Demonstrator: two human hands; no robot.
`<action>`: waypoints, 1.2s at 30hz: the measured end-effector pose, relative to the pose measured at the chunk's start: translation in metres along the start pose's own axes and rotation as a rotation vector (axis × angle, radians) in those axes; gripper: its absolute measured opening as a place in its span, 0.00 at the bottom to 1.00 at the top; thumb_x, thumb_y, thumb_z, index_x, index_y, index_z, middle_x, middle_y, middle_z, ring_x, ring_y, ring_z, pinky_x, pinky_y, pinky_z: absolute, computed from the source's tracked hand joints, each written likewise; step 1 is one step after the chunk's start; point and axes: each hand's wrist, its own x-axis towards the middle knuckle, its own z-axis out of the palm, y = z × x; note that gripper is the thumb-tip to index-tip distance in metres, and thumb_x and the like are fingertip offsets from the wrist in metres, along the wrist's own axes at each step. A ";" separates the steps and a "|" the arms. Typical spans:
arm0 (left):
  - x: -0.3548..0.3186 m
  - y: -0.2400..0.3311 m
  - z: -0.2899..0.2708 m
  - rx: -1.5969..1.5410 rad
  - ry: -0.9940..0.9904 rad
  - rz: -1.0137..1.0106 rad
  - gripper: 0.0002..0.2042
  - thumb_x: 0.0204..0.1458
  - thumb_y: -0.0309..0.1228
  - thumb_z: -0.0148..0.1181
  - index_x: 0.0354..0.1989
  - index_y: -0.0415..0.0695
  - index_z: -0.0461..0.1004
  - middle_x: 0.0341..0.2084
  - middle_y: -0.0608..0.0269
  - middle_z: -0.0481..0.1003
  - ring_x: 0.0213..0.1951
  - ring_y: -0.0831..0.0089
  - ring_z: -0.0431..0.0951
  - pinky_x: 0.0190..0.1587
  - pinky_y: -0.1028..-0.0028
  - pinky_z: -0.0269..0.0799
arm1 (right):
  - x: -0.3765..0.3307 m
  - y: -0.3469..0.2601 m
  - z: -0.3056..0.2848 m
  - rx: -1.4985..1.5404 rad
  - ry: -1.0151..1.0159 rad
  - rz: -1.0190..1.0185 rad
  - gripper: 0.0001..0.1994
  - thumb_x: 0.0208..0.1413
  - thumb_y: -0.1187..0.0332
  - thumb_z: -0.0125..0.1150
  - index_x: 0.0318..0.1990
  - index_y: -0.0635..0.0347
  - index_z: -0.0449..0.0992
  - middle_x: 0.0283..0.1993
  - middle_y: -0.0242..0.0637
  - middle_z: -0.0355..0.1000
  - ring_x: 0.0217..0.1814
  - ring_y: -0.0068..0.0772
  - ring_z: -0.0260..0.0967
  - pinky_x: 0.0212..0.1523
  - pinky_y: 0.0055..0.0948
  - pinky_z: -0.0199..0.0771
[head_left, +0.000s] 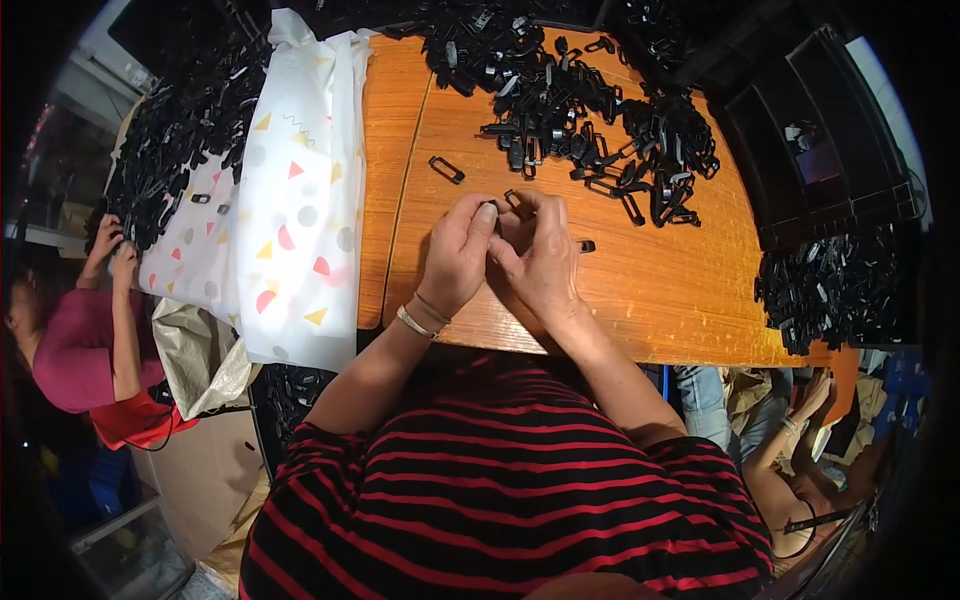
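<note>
My left hand [458, 255] and my right hand [540, 258] meet over the near part of an orange wooden table [660, 290]. Both pinch a small black plastic buckle piece [503, 204] between their fingertips; most of it is hidden by the fingers. A single black loop [446, 169] lies just beyond my left hand, and a tiny black piece [587, 245] rests right of my right hand. A large heap of black plastic buckle parts [590, 110] covers the far side of the table.
A white cloth with coloured shapes [290, 200] hangs over the table's left side, more black parts [180, 130] on it. A person in a pink top [85, 340] works at far left. Black trays [820, 140] and another black heap [830, 290] stand right; another person's arm [790, 440] is lower right.
</note>
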 end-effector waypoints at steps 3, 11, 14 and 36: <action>-0.001 0.004 0.004 -0.050 -0.041 -0.004 0.10 0.64 0.29 0.45 0.37 0.37 0.71 0.25 0.68 0.72 0.26 0.85 0.70 0.29 0.84 0.68 | 0.000 0.000 0.002 -0.002 -0.052 -0.124 0.21 0.45 0.71 0.68 0.47 0.61 0.69 0.36 0.44 0.68 0.37 0.45 0.70 0.35 0.37 0.72; 0.018 -0.012 -0.006 -0.150 -0.175 -0.179 0.09 0.63 0.30 0.47 0.35 0.38 0.71 0.22 0.68 0.71 0.25 0.82 0.69 0.29 0.82 0.68 | 0.004 0.015 -0.002 0.129 -0.275 0.090 0.19 0.49 0.67 0.65 0.48 0.62 0.71 0.38 0.46 0.71 0.38 0.47 0.72 0.38 0.36 0.72; 0.052 -0.010 -0.008 0.221 -0.188 -0.029 0.06 0.60 0.28 0.50 0.37 0.41 0.73 0.23 0.64 0.72 0.27 0.75 0.72 0.32 0.77 0.70 | 0.017 0.030 -0.018 -0.007 -0.288 0.051 0.17 0.47 0.68 0.67 0.45 0.62 0.73 0.39 0.47 0.72 0.38 0.48 0.73 0.37 0.39 0.73; 0.095 -0.019 -0.015 1.107 -0.387 0.419 0.13 0.45 0.27 0.65 0.38 0.42 0.70 0.29 0.56 0.72 0.32 0.56 0.75 0.32 0.65 0.71 | 0.007 0.053 -0.019 -0.358 -0.364 -0.182 0.09 0.51 0.70 0.63 0.38 0.61 0.74 0.35 0.47 0.69 0.31 0.52 0.71 0.31 0.42 0.74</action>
